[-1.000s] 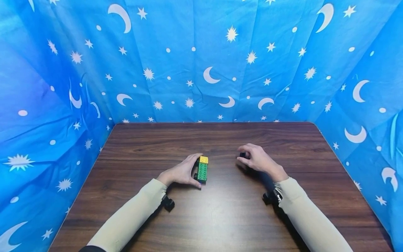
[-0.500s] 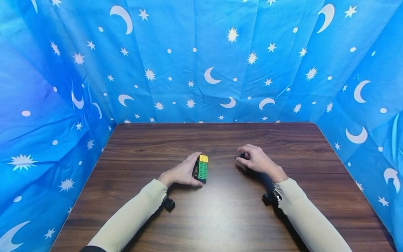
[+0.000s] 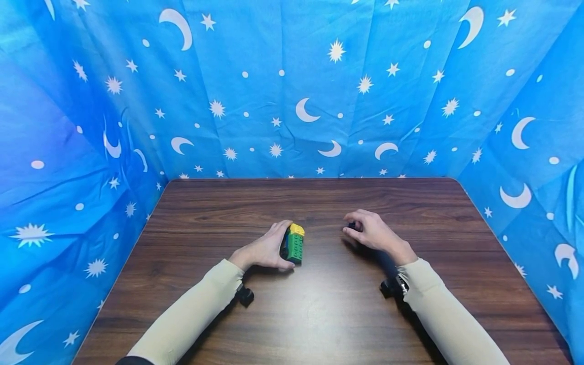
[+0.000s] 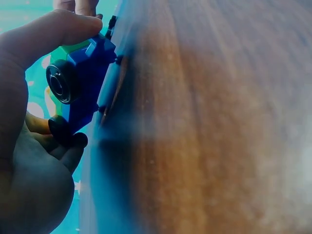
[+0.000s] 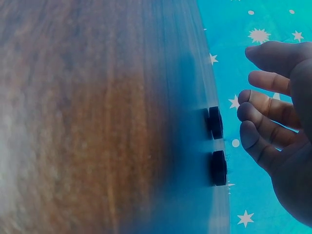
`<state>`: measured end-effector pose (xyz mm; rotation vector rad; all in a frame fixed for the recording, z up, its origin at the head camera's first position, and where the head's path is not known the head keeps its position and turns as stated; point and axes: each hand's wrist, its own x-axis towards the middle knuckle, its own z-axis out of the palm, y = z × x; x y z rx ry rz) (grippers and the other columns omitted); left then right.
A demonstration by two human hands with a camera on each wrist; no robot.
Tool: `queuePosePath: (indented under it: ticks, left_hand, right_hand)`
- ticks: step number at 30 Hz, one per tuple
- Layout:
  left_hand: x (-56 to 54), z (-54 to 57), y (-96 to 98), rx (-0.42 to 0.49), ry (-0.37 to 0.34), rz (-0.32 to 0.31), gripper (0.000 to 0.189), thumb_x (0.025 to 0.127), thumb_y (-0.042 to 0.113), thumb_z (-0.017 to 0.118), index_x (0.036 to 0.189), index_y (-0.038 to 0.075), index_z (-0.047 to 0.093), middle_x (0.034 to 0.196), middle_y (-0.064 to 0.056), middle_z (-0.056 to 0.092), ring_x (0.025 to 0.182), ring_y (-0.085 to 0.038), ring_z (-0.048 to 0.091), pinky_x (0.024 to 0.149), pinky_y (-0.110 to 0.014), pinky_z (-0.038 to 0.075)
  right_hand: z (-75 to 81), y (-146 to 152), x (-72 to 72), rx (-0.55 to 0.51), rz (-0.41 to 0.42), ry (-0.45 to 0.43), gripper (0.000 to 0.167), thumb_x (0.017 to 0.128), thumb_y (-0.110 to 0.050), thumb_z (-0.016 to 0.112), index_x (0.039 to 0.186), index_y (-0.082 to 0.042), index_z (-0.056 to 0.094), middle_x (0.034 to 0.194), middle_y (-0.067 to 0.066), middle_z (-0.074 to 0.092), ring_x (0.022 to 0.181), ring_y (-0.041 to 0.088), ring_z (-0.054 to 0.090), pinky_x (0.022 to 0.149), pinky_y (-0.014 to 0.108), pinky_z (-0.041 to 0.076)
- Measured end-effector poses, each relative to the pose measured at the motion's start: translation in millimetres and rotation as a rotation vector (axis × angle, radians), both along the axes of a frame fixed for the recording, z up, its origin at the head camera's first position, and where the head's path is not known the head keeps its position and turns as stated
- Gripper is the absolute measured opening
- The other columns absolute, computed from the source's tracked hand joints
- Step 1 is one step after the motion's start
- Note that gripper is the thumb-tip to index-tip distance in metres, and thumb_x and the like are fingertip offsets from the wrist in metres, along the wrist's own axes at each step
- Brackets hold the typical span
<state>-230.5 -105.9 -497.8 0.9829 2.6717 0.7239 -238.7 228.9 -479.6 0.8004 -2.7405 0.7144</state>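
My left hand (image 3: 264, 248) grips a toy brick car by its ends, thumb at the near end and fingers at the far end. Green studded bricks (image 3: 296, 247) and a yellow brick (image 3: 297, 230) form its top. Its blue base (image 4: 92, 80) faces the left wrist camera, with black wheels (image 4: 62, 81) on the hand's side and small black stubs on the opposite edge. The car is tilted. My right hand (image 3: 371, 229) lies around two loose black wheels (image 5: 218, 123) on the table, its fingers loosely bent and apart from them in the right wrist view.
Both hands are over a dark wood-grain table (image 3: 319, 314). A blue cloth (image 3: 255, 91) with white moons and stars hangs behind it and at both sides. Black wrist cameras (image 3: 245, 295) sit under the sleeves.
The car in my left hand has rolled over to the right, so its top leans away from the palm and some blue base shows. My right hand has stayed in place.
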Motion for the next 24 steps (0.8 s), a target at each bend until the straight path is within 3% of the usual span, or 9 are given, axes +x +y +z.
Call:
queuePosePath:
  ticks: [5,13,24]
  left_hand:
    - [-0.1,0.1,2.5,0.002,0.027,-0.016,0.116,0.063,0.049,0.082,0.151,0.004,0.021,0.153,-0.013,0.028,0.139,-0.029,0.032,0.114,-0.045,0.033]
    - [-0.7,2.2,8.4,0.014,0.064,-0.033,0.113,0.062,0.051,0.083,0.149,0.007,0.025,0.148,-0.011,0.029,0.129,-0.025,0.035,0.105,-0.043,0.044]
    - [-0.7,0.1,14.6,0.005,0.023,-0.017,0.117,0.064,0.054,0.082,0.151,0.007,0.020,0.151,-0.009,0.026,0.136,-0.023,0.030,0.112,-0.040,0.038]
  right_hand:
    - [-0.3,1.0,0.0,0.005,-0.002,-0.010,0.027,0.088,-0.024,0.072,0.108,-0.006,0.070,0.086,0.005,0.063,0.071,0.013,0.053,0.061,0.029,0.044]
    - [-1.4,4.2,-2.1,0.025,0.007,-0.004,0.026,0.088,-0.022,0.071,0.107,-0.006,0.070,0.089,0.004,0.064,0.071,0.011,0.052,0.060,0.027,0.044]
    - [0.0,3.4,-1.3,0.040,-0.002,-0.029,0.024,0.089,-0.021,0.069,0.109,-0.007,0.070,0.090,0.004,0.065,0.071,0.011,0.052,0.059,0.027,0.044]
